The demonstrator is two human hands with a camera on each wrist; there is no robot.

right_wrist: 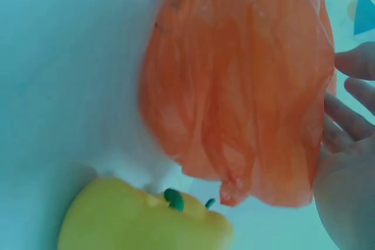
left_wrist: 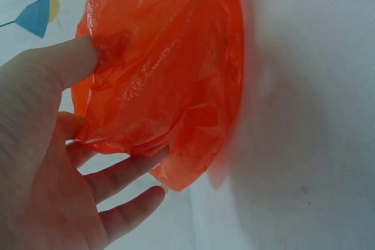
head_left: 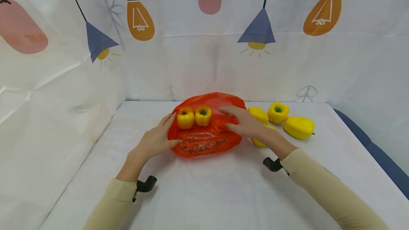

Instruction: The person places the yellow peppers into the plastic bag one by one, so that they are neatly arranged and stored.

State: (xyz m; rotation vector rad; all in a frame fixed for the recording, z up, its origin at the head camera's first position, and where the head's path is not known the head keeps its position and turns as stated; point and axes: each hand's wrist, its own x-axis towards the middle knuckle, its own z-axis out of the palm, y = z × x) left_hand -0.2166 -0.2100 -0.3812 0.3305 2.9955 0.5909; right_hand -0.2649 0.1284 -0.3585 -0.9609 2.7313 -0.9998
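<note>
A red plastic bag (head_left: 220, 127) with dark print lies spread with its mouth up. Two yellow peppers, a left one (head_left: 185, 119) and a right one (head_left: 203, 116), sit upright inside it. At the bag's left side my left hand (head_left: 156, 137) grips the rim; in the left wrist view the thumb and fingers (left_wrist: 126, 174) bear on the creased plastic. My right hand (head_left: 247, 121) reaches over the right rim with fingers fairly straight, touching the plastic and holding no pepper. Some right fingertips are hidden by the bag in the right wrist view.
Several yellow peppers lie right of the bag, including an upright one (head_left: 278, 113) and one on its side (head_left: 299, 127). My right forearm partly covers another pepper (head_left: 259, 142). A printed white sheet (head_left: 191, 66) rises behind the white table (head_left: 204, 194).
</note>
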